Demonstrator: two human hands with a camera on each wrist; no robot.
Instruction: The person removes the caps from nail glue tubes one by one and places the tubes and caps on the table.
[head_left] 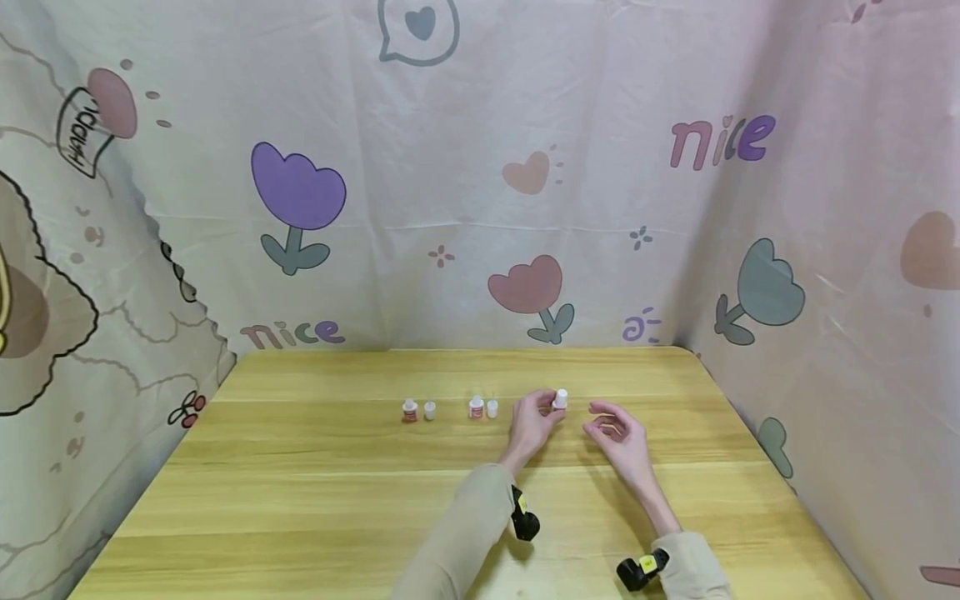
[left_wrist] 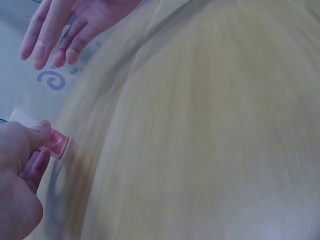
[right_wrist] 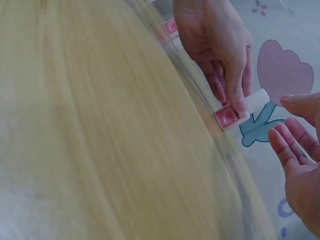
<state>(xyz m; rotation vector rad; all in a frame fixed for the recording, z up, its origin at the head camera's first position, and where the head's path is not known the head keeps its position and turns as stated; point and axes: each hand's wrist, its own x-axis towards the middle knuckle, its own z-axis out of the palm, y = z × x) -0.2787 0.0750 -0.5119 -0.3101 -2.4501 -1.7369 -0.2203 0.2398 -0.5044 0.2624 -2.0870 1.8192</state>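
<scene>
Between thumb and fingers, my left hand (head_left: 531, 427) pinches a small bottle with a pink-red label (right_wrist: 230, 118) and a tall white cap (head_left: 562, 397). The cap sits on the bottle, and the bottle's base is at the wooden tabletop. My right hand (head_left: 624, 440) hovers just to the right, fingers loosely bent and apart from the cap, holding nothing. Left of my left hand stands a similar bottle (head_left: 476, 408), with a loose white cap (head_left: 492, 409) beside it. Farther left is another such bottle (head_left: 409, 412) with its own white cap (head_left: 430, 411) alongside.
The wooden table (head_left: 300, 500) reaches back to a printed curtain (head_left: 420, 167) with flowers and lettering. Curtain cloth also hangs along the left and right sides. Each wrist wears a small black camera (head_left: 525, 522).
</scene>
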